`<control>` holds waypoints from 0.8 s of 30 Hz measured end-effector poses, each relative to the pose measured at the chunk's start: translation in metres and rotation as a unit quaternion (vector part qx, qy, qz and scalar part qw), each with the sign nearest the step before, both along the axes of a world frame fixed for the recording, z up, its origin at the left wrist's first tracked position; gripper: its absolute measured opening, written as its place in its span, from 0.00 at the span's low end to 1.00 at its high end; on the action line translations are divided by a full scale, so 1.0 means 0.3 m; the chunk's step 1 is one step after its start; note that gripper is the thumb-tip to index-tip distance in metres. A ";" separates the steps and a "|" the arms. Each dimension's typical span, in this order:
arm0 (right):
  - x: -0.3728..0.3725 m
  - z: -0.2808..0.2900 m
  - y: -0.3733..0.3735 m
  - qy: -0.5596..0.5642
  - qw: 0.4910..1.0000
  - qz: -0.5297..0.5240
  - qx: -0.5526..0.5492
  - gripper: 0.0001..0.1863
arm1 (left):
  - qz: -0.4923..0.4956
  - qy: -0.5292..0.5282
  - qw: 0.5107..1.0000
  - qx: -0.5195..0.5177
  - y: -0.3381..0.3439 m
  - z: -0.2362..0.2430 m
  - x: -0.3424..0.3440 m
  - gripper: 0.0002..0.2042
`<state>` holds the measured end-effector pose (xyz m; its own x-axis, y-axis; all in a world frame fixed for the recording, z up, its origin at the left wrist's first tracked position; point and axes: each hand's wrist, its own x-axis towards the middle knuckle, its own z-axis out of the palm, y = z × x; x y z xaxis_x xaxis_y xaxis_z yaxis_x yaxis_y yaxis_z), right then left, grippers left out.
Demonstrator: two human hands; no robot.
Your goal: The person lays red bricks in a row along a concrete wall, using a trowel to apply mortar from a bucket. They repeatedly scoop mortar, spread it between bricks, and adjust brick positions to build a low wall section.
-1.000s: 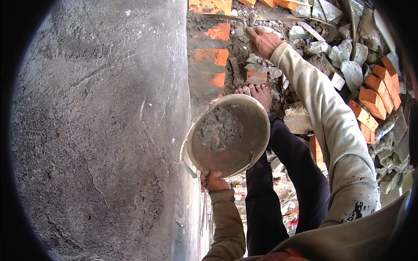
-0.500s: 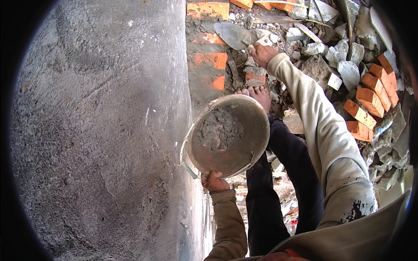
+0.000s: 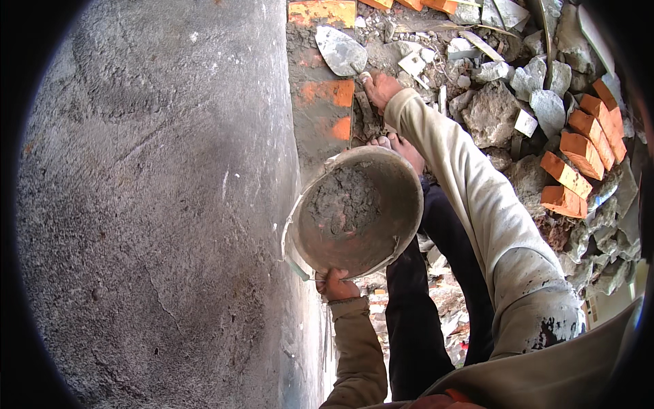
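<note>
My right hand (image 3: 381,90) is closed round the handle of a pointing trowel (image 3: 340,51). Its pale metal blade lies over the mortar on a row of orange bricks (image 3: 325,93) beside the wall. With my left hand (image 3: 338,285) I grip the near rim of a round bucket (image 3: 402,225), where its wire handle meets the side. The bucket is tilted, its mouth facing up toward me. Grey wet mortar (image 3: 344,199) lies inside it.
A rough grey plastered wall (image 3: 157,191) fills the left side. Broken concrete chunks (image 3: 490,112) and rubble spread on the right, with a stack of loose orange bricks (image 3: 589,146) among them. My bare foot (image 3: 407,151) is just beyond the bucket.
My right hand has moved left with the trowel, bringing its blade from the rubble edge over the brick row. The left hand and the bucket have stayed nearly still.
</note>
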<state>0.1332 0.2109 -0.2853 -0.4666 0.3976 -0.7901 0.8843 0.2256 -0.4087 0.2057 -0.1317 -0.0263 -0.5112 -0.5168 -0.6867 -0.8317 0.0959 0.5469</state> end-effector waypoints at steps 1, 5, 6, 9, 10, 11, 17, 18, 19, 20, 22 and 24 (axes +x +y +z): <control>0.006 0.022 0.006 0.006 0.998 0.059 0.018 0.25 | 0.003 0.010 1.000 0.002 0.004 0.003 -0.003 0.08; 0.024 0.148 0.201 0.025 0.941 0.310 0.134 0.22 | -0.022 -0.005 0.999 -0.023 -0.082 0.011 0.042 0.12; 0.027 0.130 0.288 0.063 0.914 0.357 0.184 0.21 | -0.044 -0.023 0.998 -0.034 -0.114 0.001 0.059 0.14; -0.103 0.086 0.452 0.095 0.803 0.551 0.206 0.17 | 0.021 0.020 0.999 0.033 -0.070 -0.019 0.034 0.15; -0.124 0.037 0.522 0.099 0.759 0.610 0.203 0.16 | 0.031 0.019 0.998 0.057 -0.062 -0.041 0.023 0.15; -0.159 0.005 0.536 0.108 0.748 0.615 0.223 0.16 | 0.037 0.006 0.997 0.062 -0.077 -0.052 0.017 0.15; -0.201 -0.097 0.488 0.144 0.821 0.468 0.293 0.20 | -0.057 -0.011 0.998 -0.024 -0.019 -0.060 -0.017 0.14; -0.159 -0.120 0.507 0.127 0.843 0.447 0.270 0.20 | -0.050 -0.010 0.999 0.002 -0.002 -0.063 -0.028 0.14; -0.117 -0.156 0.471 0.099 0.863 0.415 0.272 0.21 | -0.034 -0.004 0.999 0.016 0.014 -0.053 -0.027 0.14; -0.127 -0.111 0.429 0.107 0.873 0.406 0.250 0.21 | -0.020 -0.003 1.000 0.021 -0.008 -0.016 -0.030 0.14; -0.125 -0.052 0.398 0.101 0.905 0.349 0.223 0.21 | -0.057 -0.026 0.998 -0.028 0.007 0.019 -0.057 0.14; -0.210 0.069 0.287 -0.001 0.988 0.151 -0.005 0.28 | -0.036 -0.013 0.999 -0.032 0.019 0.019 -0.040 0.14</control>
<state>0.0703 0.2969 -0.2647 -0.5619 0.2317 -0.7941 0.7774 0.4760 -0.4112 0.1937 -0.1260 -0.0206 -0.5306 -0.5227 -0.6673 -0.8356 0.1906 0.5152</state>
